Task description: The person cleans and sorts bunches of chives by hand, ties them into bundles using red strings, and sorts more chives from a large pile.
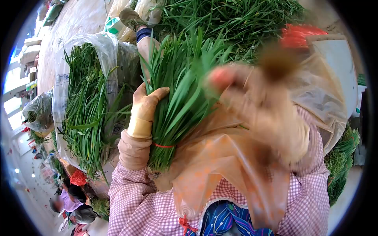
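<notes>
My left hand (146, 106), in a yellowish glove, grips a bunch of long green leaves (177, 98) from its left side, thumb across the front. A thin red band (163, 146) circles the lower stalks. Just right of the bunch is my right hand (236, 80), smeared by motion; a red-orange blur shows at its fingertips, and I cannot make out what it holds, if anything. An orange-patterned translucent plastic sheet (220, 157) covers my lap beneath the bunch.
A clear plastic bag (59, 98) of green leaves lies at left. Behind is a big heap of leaves (236, 23), with red strips (301, 35) to its right. More green bunches (340, 165) lie at lower right. A person (73, 202) is far off at lower left.
</notes>
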{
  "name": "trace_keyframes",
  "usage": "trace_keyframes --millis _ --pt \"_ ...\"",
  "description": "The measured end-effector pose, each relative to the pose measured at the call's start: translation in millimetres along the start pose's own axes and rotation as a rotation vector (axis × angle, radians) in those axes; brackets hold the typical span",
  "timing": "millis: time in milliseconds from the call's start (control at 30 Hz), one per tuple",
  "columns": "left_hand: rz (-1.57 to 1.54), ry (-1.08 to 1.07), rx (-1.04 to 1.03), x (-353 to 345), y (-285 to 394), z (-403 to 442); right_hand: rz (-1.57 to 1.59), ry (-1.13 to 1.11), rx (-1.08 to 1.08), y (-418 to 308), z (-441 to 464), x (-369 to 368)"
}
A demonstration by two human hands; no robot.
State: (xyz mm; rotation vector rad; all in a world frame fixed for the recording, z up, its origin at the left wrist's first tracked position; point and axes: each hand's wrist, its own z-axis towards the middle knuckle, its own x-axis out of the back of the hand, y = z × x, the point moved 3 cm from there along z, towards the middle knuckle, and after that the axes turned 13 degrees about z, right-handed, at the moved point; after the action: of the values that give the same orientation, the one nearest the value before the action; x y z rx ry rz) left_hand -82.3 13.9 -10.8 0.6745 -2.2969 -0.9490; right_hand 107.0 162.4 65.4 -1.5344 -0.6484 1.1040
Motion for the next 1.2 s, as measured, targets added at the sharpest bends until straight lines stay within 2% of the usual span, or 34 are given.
trace_keyframes --millis 33,100,233,367,433,467,500,533,633,733,767,833,900,1067,1133,1167,1200 --pt "-0.199 -0.076 0.017 3.9 -14.6 9.7 0.035 -0.174 -0.011 -4.7 -1.9 -21.0" --pt "-0.061 0.011 -0.064 -1.3 -4.0 -2.0 -0.094 -0.447 0.019 -0.5 -3.0 -46.5" --pt "-0.017 0.023 -0.084 2.0 0.4 -12.9 -0.433 -0.62 0.049 32.0 12.1 -50.2" --pt "-0.004 -0.012 -0.148 0.3 0.8 -14.3 -0.657 -0.615 0.128 52.1 17.4 -47.7" --pt "-0.103 -0.119 -0.166 -6.4 7.0 -18.9 -0.76 -0.589 0.18 61.1 15.9 -49.6" --pt "-0.056 -0.16 -0.202 -7.3 11.1 -22.5 -0.807 -0.566 0.203 65.8 15.2 -51.2" --pt "-0.211 -0.209 -0.19 -15.5 13.1 -33.3 -0.849 -0.539 0.219 69.4 13.4 -50.9" --pt "-0.207 -0.203 -0.2 -11.0 12.1 -29.2 -0.891 -0.506 0.234 72.5 12.1 -49.5" --pt "0.354 -0.091 -0.293 7.4 -2.0 -5.5 -1.019 -0.417 0.241 79.2 -1.4 -45.7" --pt "0.155 -0.063 -0.122 14.7 -9.4 3.1 -1.112 -0.428 0.142 95.3 -14.1 -48.9" --pt "0.153 -0.06 -0.133 15.5 -9.6 4.1 -1.153 -0.471 0.059 102.1 -18.0 -50.6" --pt "-0.103 -0.079 -0.019 18.6 -14.9 3.6 -1.224 -0.478 0.157 104.0 -21.0 -50.7" --pt "-0.155 -0.092 -0.048 20.6 -12.8 -1.8 -1.243 -0.42 0.264 99.7 -22.4 -51.8" --pt "-0.292 -0.083 -0.002 18.3 -13.6 -10.4 -1.229 -0.438 0.199 92.5 -19.3 -50.1" --pt "-0.332 -0.086 0.011 15.8 -9.2 -17.2 -1.132 -0.305 0.378 81.1 -14.6 -49.1" --pt "-0.337 -0.079 0.017 15.1 -7.6 -20.1 -1.134 -0.306 0.381 75.7 -9.2 -49.3" --pt "-0.342 -0.072 0.023 14.9 -5.8 -22.8 -1.125 -0.333 0.517 66.0 -2.8 -52.2"
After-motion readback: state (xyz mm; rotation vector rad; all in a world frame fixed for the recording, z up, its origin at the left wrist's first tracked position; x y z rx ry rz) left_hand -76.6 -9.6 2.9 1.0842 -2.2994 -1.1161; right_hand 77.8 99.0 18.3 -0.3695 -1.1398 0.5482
